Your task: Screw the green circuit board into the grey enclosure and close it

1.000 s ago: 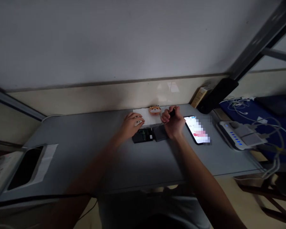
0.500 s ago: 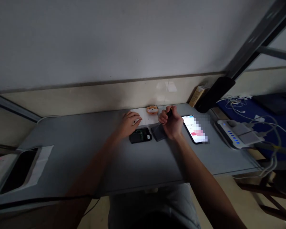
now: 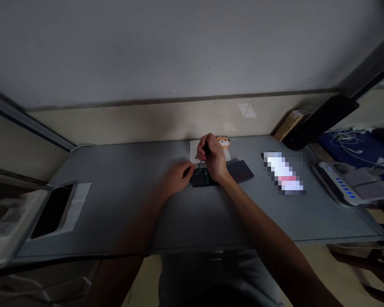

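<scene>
My right hand (image 3: 215, 157) grips a screwdriver (image 3: 206, 148) by its dark handle. The thin shaft slants down and left to the upper edge of an opened black case with a green circuit board (image 3: 202, 179). At that case's upper left corner is my left hand (image 3: 178, 178), its thumb and fingertips drawn together close to the screwdriver's tip. Whatever the left fingertips may hold is too small to make out. Right of the case lies a flat dark cover (image 3: 240, 171), partly behind my right wrist.
Behind my hands lie a white sheet (image 3: 194, 148) and an orange fox-faced item (image 3: 223, 142). A lit phone (image 3: 283, 172) and a power strip (image 3: 345, 183) are to the right. Far left rests a dark-screened phone (image 3: 53, 211). A black cylinder (image 3: 323, 121) leans by the wall.
My right hand has brought the screwdriver down to the opened case, and the left fingers have closed in at its corner. The view has shifted left, so things appear farther right.
</scene>
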Motion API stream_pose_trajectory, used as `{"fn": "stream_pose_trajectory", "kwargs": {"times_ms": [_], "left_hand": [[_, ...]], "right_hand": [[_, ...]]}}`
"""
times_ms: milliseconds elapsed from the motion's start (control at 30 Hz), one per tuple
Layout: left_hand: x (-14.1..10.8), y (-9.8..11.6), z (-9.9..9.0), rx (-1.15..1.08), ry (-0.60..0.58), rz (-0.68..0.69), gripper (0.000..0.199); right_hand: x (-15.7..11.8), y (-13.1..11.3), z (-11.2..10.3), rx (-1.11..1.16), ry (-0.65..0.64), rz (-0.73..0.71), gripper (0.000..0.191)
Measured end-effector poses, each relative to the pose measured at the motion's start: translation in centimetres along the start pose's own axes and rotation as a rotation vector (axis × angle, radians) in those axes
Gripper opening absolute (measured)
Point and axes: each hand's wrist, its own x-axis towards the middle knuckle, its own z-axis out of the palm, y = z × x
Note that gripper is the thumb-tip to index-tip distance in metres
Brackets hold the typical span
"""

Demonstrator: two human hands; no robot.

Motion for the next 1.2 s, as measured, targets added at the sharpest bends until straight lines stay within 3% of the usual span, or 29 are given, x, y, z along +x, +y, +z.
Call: {"fn": "stream_pose_trajectory", "kwargs": {"times_ms": [467,600,633,700,767,867,933,1000,1067,1200], "left_hand": [[0.2,0.1,0.2,-0.007,0.003,0.022,0.024],[-0.5,0.1,-1.9,0.037,-0.001,-0.044,0.024],[-1.4,-0.1,-3.0,0.07,0.038,-0.08,0.024],[-4.5,-0.9,-5.9,0.185,0.279,-0.208,0.023],[-9.1,-2.1,-8.9,0.381,0.587,-0.342,0.018],[-16.7,-3.9,-12.5,0.673,0.879,-0.685,0.025],[-20.6,-4.8,-13.7,0.698,0.892,-0.861,0.026],[-22.9,-5.3,-14.2,0.668,0.807,-0.931,0.025],[-23.7,-5.5,-14.1,0.656,0.78,-0.981,0.031],[-23.6,-5.8,-13.9,0.627,0.669,-1.076,0.061]], "right_hand": [[-0.4,0.1,-0.4,-0.03,0.051,-0.068,0.057],[-0.6,0.0,-0.8,0.015,0.068,-0.075,0.054],[-0.6,-0.1,-0.9,0.024,0.078,-0.077,0.054],[-0.7,-0.6,-1.3,0.026,0.094,-0.079,0.053],[-0.9,-1.1,-1.7,0.012,0.104,-0.08,0.053],[-1.0,-1.8,-2.1,0.008,0.134,-0.086,0.051],[-1.1,-2.0,-2.2,0.013,0.157,-0.092,0.05],[-1.1,-2.0,-2.2,0.008,0.173,-0.086,0.051],[-1.1,-1.9,-2.1,-0.006,0.183,-0.067,0.053],[-1.2,-1.9,-1.9,-0.015,0.201,-0.075,0.055]]}}
